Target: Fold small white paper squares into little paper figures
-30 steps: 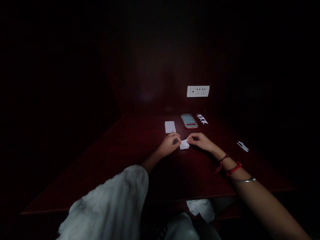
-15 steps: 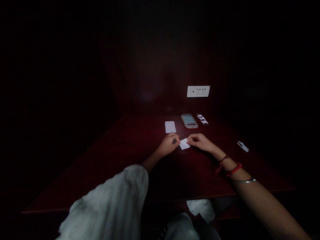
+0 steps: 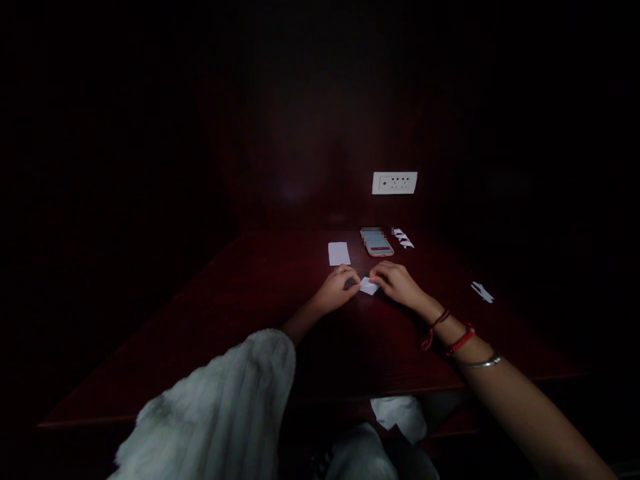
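A small white folded paper [image 3: 369, 286] lies on the dark red table [image 3: 250, 320], held between both my hands. My left hand [image 3: 340, 289], coming out of a white fluffy sleeve, pinches the paper's left edge with curled fingers. My right hand [image 3: 397, 283], with red cords and a metal bangle on the wrist, presses its closed fingers on the paper's right side. Most of the paper is covered by the fingers.
A blank white paper sheet [image 3: 339, 253] lies just beyond my left hand. A phone [image 3: 377, 244] and several folded paper pieces [image 3: 403, 239] sit near the back wall under a white wall socket [image 3: 395, 183]. Another folded paper piece [image 3: 483, 292] lies at the right.
My right hand has slid left over the paper, covering more of it. The paper shows smaller between the two hands. My left hand has hardly moved.
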The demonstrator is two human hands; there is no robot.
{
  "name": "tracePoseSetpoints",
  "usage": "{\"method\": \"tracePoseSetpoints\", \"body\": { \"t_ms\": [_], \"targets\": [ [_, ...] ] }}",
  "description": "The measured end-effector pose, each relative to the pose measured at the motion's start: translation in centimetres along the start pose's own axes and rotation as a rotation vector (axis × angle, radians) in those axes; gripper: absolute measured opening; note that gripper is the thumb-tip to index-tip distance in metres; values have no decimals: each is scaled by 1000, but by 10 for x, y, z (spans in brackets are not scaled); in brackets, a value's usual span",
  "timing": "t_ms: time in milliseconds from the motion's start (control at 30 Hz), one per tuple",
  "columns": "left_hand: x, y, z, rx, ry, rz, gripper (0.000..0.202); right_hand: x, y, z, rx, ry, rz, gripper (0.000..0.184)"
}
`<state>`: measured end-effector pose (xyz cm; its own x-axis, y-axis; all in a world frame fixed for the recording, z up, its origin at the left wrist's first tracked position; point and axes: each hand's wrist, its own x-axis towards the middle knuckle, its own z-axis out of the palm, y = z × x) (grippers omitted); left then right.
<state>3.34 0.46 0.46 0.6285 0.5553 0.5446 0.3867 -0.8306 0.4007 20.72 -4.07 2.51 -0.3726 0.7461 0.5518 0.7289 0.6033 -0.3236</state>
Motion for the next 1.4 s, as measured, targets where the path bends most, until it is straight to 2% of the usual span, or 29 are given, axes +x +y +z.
{"method": "tracePoseSetpoints", "body": {
  "t_ms": [233, 400, 700, 900, 1033, 1167, 1300, 1400],
  "targets": [
    [0, 7, -3, 14, 88, 43, 7, -2, -3, 2, 65, -21, -8, 12],
    [0, 7, -1, 16, 73, 84, 7, -1, -5, 4, 105, -23, -20, 11],
    [1, 15, -3, -14, 82, 77, 7, 0, -7, 8, 145, -71, 18, 7],
    [3, 13, -11, -14, 182, 29, 8, -5, 13, -3, 137, -81, 75, 6],
    [5, 7, -15, -29, 253, -58, 9, -10, 26, -12, 109, -25, 140, 8],
    [6, 2, -10, -90, 187, -83, 10, -8, 20, -12, 155, 30, 126, 12],
    [7, -5, 0, -127, 98, -115, 10, -6, 10, -3, 236, -28, 82, 29],
    [5, -11, 4, -40, 16, -202, 10, -7, 12, 4, 288, -70, 99, 39]
  ]
}}
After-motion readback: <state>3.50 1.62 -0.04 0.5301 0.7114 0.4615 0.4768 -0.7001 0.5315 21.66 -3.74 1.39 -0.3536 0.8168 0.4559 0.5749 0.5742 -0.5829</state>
